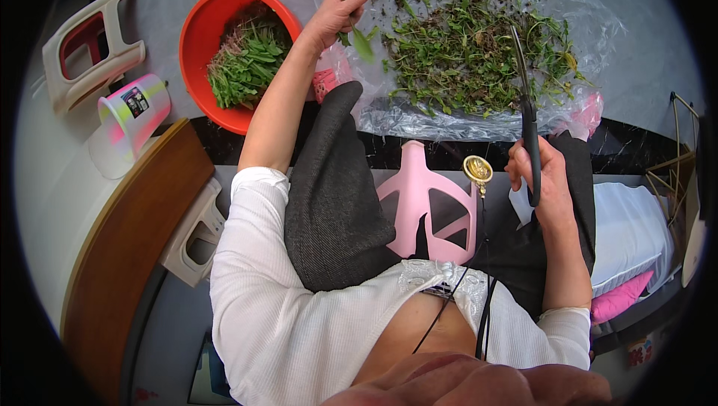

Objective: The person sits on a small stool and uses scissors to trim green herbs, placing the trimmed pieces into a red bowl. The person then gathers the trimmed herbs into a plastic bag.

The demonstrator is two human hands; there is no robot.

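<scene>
My left hand (336, 20) grips a small leafy green plant (362, 44) between the red basin and the plastic sheet, one broad leaf dangling below the fingers. In my right hand (543, 173) is a pair of black-handled scissors (527, 103), blades pointing away from me over the pile; the blades look closed. Loose uprooted greens (477, 58) with dark soil and roots lie spread on a clear plastic sheet (415, 120). Left of it, the red plastic basin (190, 64) holds a heap of green leafy plants (252, 64) with pinkish stems or roots.
A pink plastic stool (412, 176) stands between my knees. Plastic stools (126, 30) and a tipped translucent bin (148, 97) are at left, beside a curved wooden edge (140, 210). A white cushion-like bundle (631, 232) and thin metal frame (676, 159) are at right.
</scene>
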